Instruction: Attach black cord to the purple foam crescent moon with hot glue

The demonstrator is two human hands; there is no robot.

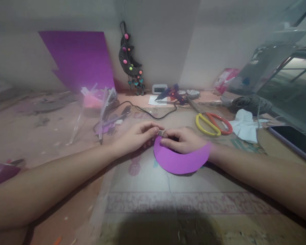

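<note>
A purple paper crescent (183, 162) hangs below my two hands, its curved belly toward me and its right tip near my right wrist. My right hand (185, 139) is closed, thumb and fingers pinching the crescent near its left tip. Against that same tip, my left hand (147, 132) is also closed, its thumb pressed to the forefinger. Between the fingertips of both hands shows a small greyish piece (161, 132), too small to name for certain. The left hand's lower fingers are partly hidden behind the paper.
Scissors (208, 128) with yellow and red handles lie beyond my right hand. A glue gun (172, 94) with a lit red light rests at the back, its black cord (150, 115) trailing left. Right are dark yarn (251, 103), tissue (245, 126) and a phone (294, 141). A moon ornament (129, 61) hangs behind.
</note>
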